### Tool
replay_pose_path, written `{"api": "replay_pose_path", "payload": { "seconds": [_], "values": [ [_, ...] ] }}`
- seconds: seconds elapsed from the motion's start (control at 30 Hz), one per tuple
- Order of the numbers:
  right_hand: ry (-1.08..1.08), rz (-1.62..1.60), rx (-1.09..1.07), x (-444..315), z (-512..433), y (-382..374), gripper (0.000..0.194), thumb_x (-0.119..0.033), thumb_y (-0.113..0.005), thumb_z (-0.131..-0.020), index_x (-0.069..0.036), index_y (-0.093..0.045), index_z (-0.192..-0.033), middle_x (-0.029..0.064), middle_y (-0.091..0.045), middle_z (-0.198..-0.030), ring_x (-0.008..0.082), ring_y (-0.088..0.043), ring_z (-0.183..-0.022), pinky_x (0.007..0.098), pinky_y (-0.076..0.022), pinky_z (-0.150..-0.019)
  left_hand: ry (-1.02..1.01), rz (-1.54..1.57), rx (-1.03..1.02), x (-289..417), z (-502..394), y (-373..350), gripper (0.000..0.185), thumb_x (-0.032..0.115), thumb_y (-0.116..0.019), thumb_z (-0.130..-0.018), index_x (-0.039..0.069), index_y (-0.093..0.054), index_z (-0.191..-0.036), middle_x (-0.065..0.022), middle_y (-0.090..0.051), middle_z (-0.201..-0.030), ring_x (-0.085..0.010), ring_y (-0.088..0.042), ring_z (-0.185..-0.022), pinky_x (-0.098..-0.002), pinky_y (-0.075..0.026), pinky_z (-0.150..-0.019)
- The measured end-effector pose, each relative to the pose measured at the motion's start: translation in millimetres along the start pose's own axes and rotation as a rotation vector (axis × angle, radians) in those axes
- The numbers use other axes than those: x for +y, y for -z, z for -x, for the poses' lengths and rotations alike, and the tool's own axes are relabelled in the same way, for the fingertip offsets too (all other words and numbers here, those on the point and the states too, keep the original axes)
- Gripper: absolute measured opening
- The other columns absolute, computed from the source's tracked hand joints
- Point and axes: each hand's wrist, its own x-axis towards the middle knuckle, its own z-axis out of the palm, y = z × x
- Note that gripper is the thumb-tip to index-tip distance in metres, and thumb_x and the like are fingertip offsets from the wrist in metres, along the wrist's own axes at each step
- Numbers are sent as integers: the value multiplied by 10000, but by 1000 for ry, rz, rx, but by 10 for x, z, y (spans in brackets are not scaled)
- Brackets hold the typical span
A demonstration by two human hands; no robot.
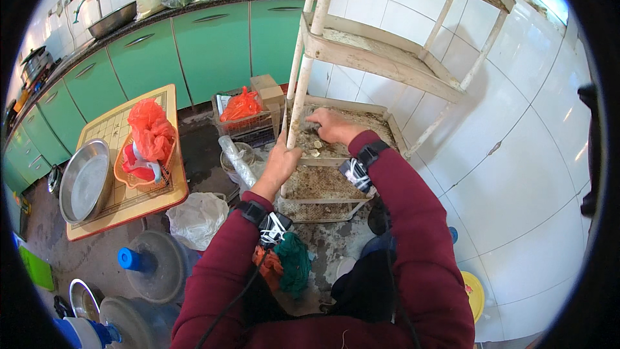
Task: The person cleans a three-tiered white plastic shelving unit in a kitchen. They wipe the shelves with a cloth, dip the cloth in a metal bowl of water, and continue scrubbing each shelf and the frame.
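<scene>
A dirty white plastic shelf rack with several tiers stands against the tiled wall. Around its near-left post my left hand is closed, low down near a tier's corner. My right hand reaches over that grimy tier, fingers bent down to its surface. A greyish wad shows at the fingertips; whether I grip it or only touch it is unclear. Pale flakes and dark grit lie on the tier beside my hand. Below is another stained tier.
Left of me stands a low table bearing a metal basin and an orange basket. Large water bottles stand at lower left. A wire crate and white plastic bag sit nearby. Cloths lie by my feet.
</scene>
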Motion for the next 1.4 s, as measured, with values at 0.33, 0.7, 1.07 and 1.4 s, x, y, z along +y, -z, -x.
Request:
{"api": "replay_pose_path", "payload": {
  "seconds": [0.33,0.7,1.07,1.4],
  "values": [
    [-491,390,-109,321,719,376,333,-75,-587,-796,-45,-670,-1117,218,-626,-1123,382,-587,-1087,432,-482,-933,-10,-46,-16,-131,-38,-74,608,255,-567,-780,48,-469,-1343,-301,-641,-1025,-451,-607,-994,-446,-465,-873],
    [-26,79,-138,7,25,135,303,-123,-574,-804,-51,-685,-1077,202,-655,-1087,376,-604,-1057,439,-480,-924,-53,-68,-38,3,41,12,575,208,-533,-766,24,-477,-1308,-268,-638,-947,-415,-611,-915,-430,-469,-827],
    [98,-140,129,-13,-371,-188,386,5,-526,-708,-15,-705,-1050,200,-678,-1046,343,-625,-1030,388,-492,-900,-13,-22,-67,58,43,41,578,194,-552,-752,6,-492,-1295,-210,-633,-797,-317,-631,-718,-400,-492,-687],
    [-204,-3,32,114,47,102,371,-34,-550,-730,-87,-729,-1051,202,-699,-993,343,-671,-932,409,-516,-842,3,54,-78,-52,10,-38,582,178,-540,-756,5,-488,-1309,-223,-646,-894,-318,-635,-779,-386,-495,-731]
  ]
}}
